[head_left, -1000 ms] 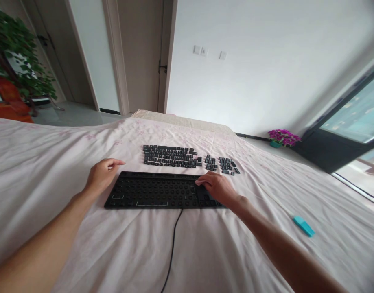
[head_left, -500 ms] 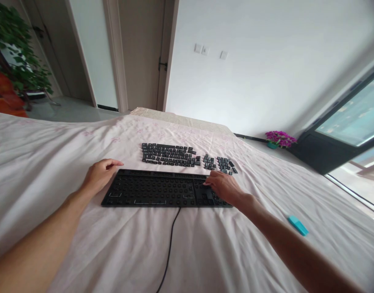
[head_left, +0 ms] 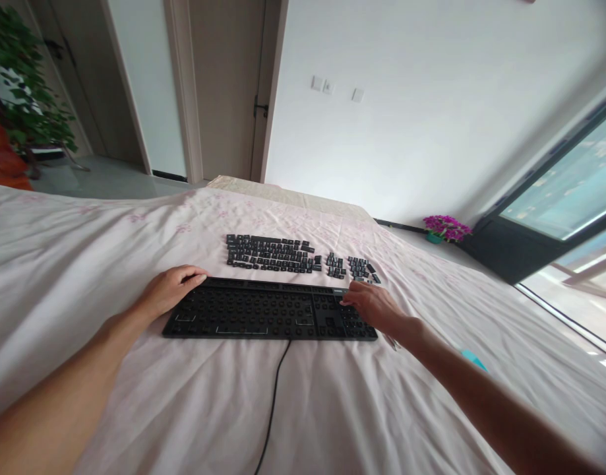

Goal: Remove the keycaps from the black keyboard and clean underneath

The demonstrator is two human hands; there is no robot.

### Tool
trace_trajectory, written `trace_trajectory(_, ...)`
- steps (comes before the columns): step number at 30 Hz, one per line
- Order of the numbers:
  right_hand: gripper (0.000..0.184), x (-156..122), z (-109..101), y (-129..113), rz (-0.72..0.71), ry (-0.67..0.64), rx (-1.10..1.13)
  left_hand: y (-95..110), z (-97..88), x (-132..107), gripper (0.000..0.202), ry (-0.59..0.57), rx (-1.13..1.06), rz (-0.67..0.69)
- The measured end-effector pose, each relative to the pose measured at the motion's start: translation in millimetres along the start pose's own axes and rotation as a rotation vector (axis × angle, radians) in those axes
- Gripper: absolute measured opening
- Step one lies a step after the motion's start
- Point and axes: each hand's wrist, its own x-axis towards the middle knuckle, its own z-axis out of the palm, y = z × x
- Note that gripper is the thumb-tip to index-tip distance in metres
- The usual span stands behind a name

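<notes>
A black keyboard (head_left: 263, 310) lies on the bed, its key positions mostly bare of caps and its cable running toward me. My left hand (head_left: 174, 290) is at its far left corner, thumb and fingers closing on the edge. Over the upper part of the number pad, my right hand (head_left: 374, 305) has its fingers curled in; whatever they may hold is hidden. Just beyond the keyboard, loose black keycaps (head_left: 270, 254) are set out in rows, with smaller groups of keycaps (head_left: 335, 265) to the right, the last partly behind my right hand.
A pale flowered sheet (head_left: 184, 402) covers the bed in folds. The black cable (head_left: 273, 409) crosses it toward me. A turquoise object (head_left: 474, 359) lies to the right, partly behind my right forearm. Small metallic bits (head_left: 393, 342) show beside the keyboard's right end.
My left hand has come right and onto the keyboard's corner. My right hand has shifted slightly right along the number pad. The view has turned a little.
</notes>
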Motion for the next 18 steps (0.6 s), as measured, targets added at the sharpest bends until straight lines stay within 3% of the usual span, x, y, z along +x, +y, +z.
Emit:
trace_trajectory(5,0.024,6,-16,1,0.080,-0.070,-0.081,-3,0.4,2,0.044,-0.008,0.010,-0.020)
trace_trajectory(10,0.028,34,-17,-33,0.022,0.123,0.114,-5,1.6,2,0.041,0.014,0.004,-0.011)
trace_trajectory(13,0.029,52,-9,-48,-0.043,0.154,0.157,-5,1.4,2,0.041,0.026,-0.018,0.001)
trace_trajectory(18,0.030,55,-1,-36,-0.084,0.104,0.105,-4,1.0,1,0.041,0.027,-0.030,0.002)
